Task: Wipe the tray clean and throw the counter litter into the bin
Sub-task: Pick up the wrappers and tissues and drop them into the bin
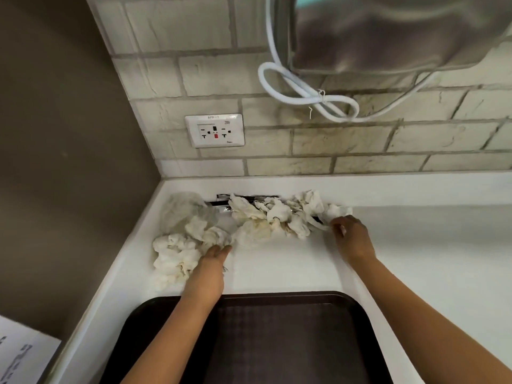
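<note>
A dark brown tray lies at the near edge of the white counter, its surface bare. Behind it, crumpled stained paper tissues spread in a row along the back of the counter, with a black-and-silver wrapper partly under them. A second clump of tissues lies at the left, next to a crumpled clear plastic bag. My left hand rests with straight fingers against the left clump. My right hand pinches the right end of the tissue row. No bin is in view.
The counter ends in a corner at the left against a brown wall. A tiled backsplash carries a power socket. A looped white cable hangs under a steel appliance. A printed sheet shows at the bottom left.
</note>
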{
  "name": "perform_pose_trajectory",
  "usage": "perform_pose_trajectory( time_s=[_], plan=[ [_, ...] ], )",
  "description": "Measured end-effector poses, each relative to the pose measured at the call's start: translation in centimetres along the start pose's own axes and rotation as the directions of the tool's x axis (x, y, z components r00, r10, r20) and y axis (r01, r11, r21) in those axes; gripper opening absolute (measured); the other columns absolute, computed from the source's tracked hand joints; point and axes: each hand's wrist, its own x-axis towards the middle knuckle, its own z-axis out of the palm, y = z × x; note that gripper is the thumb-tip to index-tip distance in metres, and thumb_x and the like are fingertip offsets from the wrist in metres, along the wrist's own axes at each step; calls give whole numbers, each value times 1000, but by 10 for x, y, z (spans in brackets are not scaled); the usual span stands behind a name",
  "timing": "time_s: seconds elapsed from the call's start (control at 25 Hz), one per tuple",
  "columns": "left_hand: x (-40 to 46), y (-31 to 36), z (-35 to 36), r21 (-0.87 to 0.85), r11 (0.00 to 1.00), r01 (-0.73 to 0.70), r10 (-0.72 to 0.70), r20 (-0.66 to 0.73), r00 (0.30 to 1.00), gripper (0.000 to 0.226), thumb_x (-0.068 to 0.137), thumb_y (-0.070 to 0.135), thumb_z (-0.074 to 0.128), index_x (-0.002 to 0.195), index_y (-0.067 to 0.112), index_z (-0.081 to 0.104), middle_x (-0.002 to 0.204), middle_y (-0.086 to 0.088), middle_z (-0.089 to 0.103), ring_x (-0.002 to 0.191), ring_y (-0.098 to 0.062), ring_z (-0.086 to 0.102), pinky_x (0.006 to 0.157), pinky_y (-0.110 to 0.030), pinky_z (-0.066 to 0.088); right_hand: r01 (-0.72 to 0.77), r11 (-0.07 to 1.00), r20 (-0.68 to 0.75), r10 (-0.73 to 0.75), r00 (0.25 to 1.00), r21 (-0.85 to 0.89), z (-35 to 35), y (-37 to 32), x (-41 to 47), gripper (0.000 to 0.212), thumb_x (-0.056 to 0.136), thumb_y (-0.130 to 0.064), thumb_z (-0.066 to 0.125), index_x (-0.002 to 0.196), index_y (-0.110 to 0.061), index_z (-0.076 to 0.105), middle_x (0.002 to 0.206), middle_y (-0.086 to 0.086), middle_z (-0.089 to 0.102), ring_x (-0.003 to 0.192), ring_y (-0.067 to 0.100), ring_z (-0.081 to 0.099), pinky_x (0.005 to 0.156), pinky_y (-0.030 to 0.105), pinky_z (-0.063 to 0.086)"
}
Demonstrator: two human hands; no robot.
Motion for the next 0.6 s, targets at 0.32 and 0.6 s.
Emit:
perform_pose_trajectory(
  time_s=[0.32,0.6],
  plan=[
    [3,3,-8,-43,998,-52,48,-96,994,46,89,12,55,134,23,49,129,-5,54,113,-19,54,97,-28,44,-67,991,161,85,983,-118,15,13,19,20,86,-8,45,93,-6,63,96,12,62,92,33,59,73,29,44],
    [3,14,-10,-349,936,-56,22,-102,995,35,78,18,73,113,19,67,102,4,64,91,-8,60,77,-2,42,-153,965,92,176,980,-213,3,20,5,25,87,-17,51,107,-5,60,108,14,57,104,35,52,85,37,45]
  ],
)
